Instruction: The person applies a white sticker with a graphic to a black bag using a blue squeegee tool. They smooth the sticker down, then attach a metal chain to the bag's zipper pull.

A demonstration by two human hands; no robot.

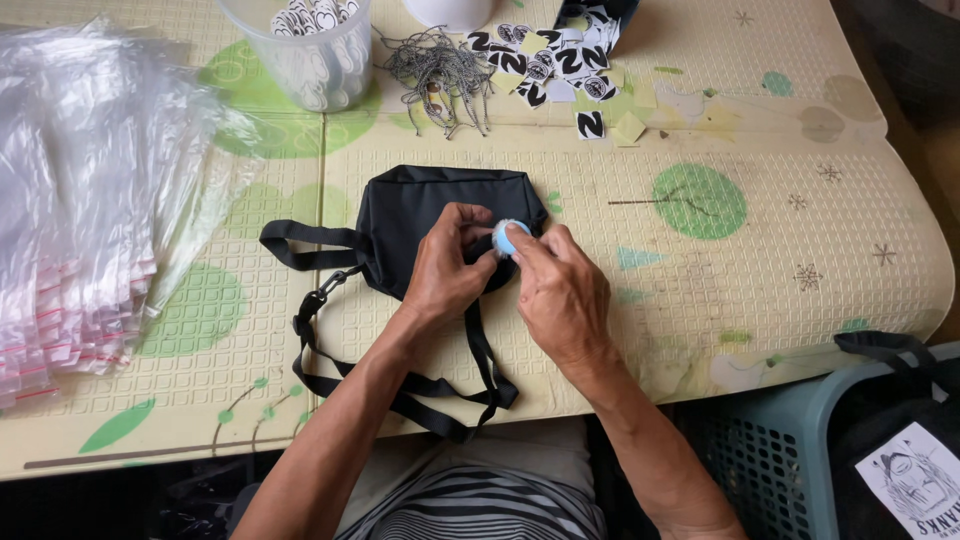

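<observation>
A small black bag (410,215) lies flat on a cream foam mat (760,270), its black strap (320,340) looping toward me. My left hand (447,270) rests on the bag and pinches a small round light-blue disc (507,238) at the bag's right side. My right hand (560,290) meets it there, its fingertips on the same disc. Both hands are closed around the disc over the bag.
A thick stack of clear plastic zip bags (80,200) lies at the left. At the back stand a clear tub of tags (305,50), a bundle of grey strings (440,70) and loose black-and-white stickers (560,60). A teal basket (800,440) sits at lower right.
</observation>
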